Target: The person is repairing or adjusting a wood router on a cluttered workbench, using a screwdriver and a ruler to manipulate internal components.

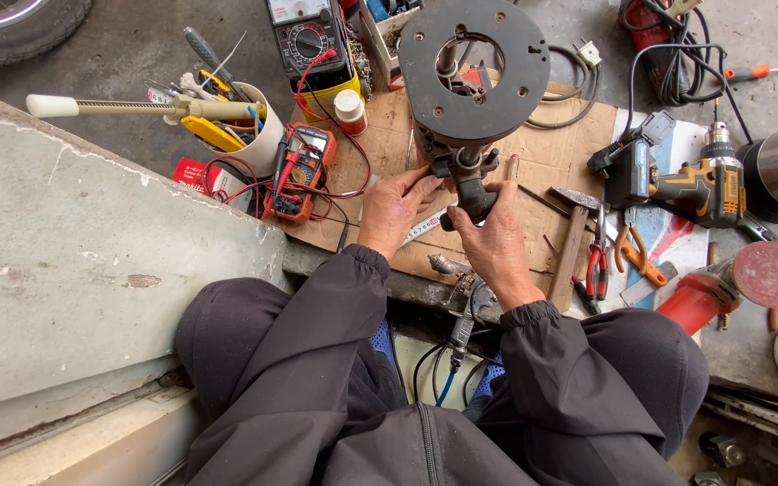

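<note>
A dark round power tool with a disc-shaped base plate (474, 63) stands tipped on a sheet of cardboard (551, 148) on the floor. My left hand (395, 209) touches the tool's lower body with its fingertips. My right hand (494, 243) grips the tool's black side handle (474, 200). Both arms wear dark sleeves. A tape measure strip lies under my hands.
A red multimeter (302, 171) with leads and a white cup of tools (254, 135) sit left. A hammer (574, 238), red pliers (598, 265), an orange cordless drill (700, 184) and a red grinder (731, 283) lie right. A concrete slab (74, 270) fills the left.
</note>
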